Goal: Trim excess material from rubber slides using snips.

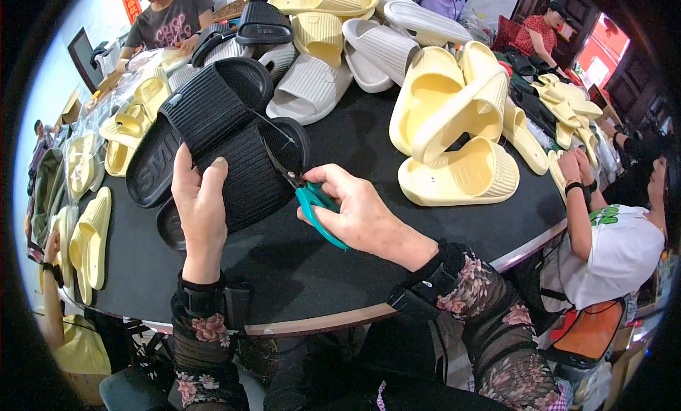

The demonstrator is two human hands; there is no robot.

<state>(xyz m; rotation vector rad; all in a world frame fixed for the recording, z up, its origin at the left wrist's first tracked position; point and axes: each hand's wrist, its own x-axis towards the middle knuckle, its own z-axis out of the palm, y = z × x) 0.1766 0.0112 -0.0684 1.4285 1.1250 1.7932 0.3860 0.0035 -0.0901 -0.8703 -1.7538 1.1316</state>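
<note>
Two black ribbed slippers lie side by side on the black table, a farther slipper point(206, 109) and a nearer slipper point(245, 180). A thin pale tie point(273, 125) runs between them near their right ends. My left hand point(198, 216) grips the nearer slipper, its thumb on the strap and its other fingers partly hidden. In my right hand point(372, 216) is a pair of scissors with teal handles point(319, 223). My fingers are in the handles. The dark blades reach to the opening of the nearer slipper, close by the tie.
Several yellow slippers point(457, 173) are heaped to the right on the table point(340, 276). White slippers point(308, 92) and more black ones point(264, 22) pile up at the back. A yellow pair point(92, 237) stands at the left. People sit around, one in a white shirt point(617, 251) at the right.
</note>
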